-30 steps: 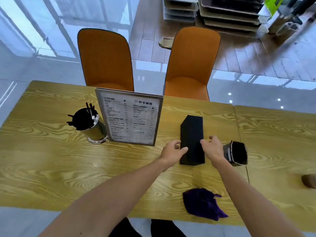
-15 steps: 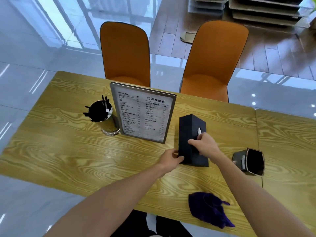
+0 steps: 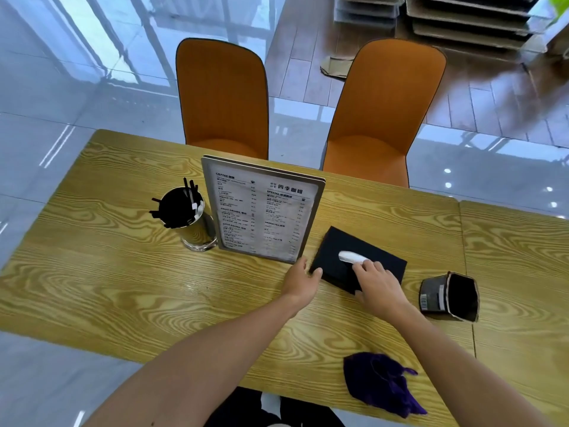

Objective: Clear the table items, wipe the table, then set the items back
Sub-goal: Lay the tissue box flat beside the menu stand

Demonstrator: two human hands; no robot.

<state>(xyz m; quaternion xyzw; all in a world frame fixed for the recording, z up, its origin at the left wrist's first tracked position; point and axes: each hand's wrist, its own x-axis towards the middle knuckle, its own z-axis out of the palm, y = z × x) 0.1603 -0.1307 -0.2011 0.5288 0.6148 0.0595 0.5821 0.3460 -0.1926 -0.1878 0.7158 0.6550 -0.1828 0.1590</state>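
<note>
A black tissue box [image 3: 378, 252] lies flat on the wooden table [image 3: 123, 288], its slot facing up with a white tissue [image 3: 351, 257] poking out. My left hand [image 3: 300, 280] touches the box's left corner. My right hand [image 3: 380, 288] rests on its near edge, fingers at the tissue. A framed menu stand [image 3: 261, 211] stands upright just left of the box. A steel cup of black straws [image 3: 184, 217] stands left of the menu. A black container [image 3: 449, 297] lies on its side to the right. A crumpled purple cloth [image 3: 380, 383] lies near the front edge.
Two orange chairs [image 3: 223, 100] [image 3: 381, 109] stand at the far side of the table. A second table [image 3: 517, 288] adjoins on the right. Stacked trays [image 3: 462, 20] sit on the floor at the back.
The tissue box has turned from lying on its side to flat with the slot and tissue up. My right hand moved onto its top. The camera view shifted closer.
</note>
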